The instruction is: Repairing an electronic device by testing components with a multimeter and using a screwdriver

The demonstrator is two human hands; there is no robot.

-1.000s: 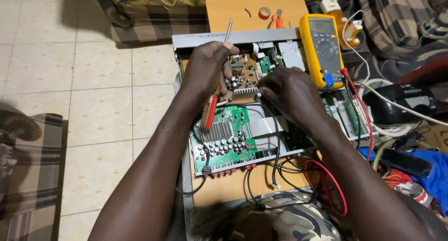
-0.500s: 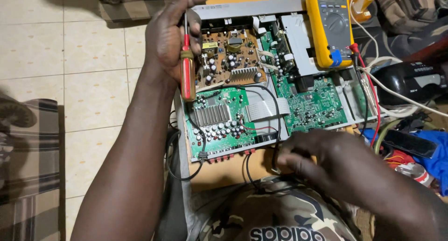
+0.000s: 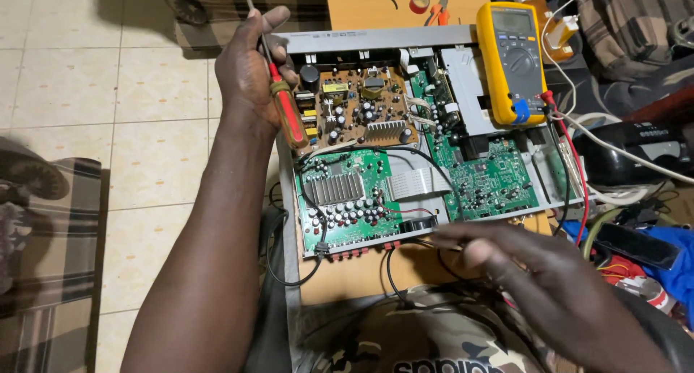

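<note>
My left hand [image 3: 249, 69] grips a red-handled screwdriver [image 3: 288, 113], shaft pointing up and away, at the left edge of an opened grey metal chassis [image 3: 361, 39]. Inside the chassis lie a brown circuit board [image 3: 358, 109] and two green circuit boards [image 3: 347, 199], [image 3: 491, 178]. My right hand [image 3: 520, 264] hovers blurred at the near edge of the chassis, fingers spread and holding nothing. A yellow multimeter [image 3: 512, 58] rests on the chassis at the back right, with red and black leads [image 3: 571, 163] trailing down.
The chassis sits on a wooden board [image 3: 347, 283] over my camouflage-clad lap. A tape roll [image 3: 419, 3] and orange pliers [image 3: 436, 11] lie on a wooden table behind. Cables, a black device [image 3: 636, 156] and blue cloth [image 3: 676, 264] crowd the right. Tiled floor [image 3: 108, 91] on the left.
My left hand has lifted the screwdriver off the brown board to the chassis's left edge. My right hand has pulled back from the boards to the near edge.
</note>
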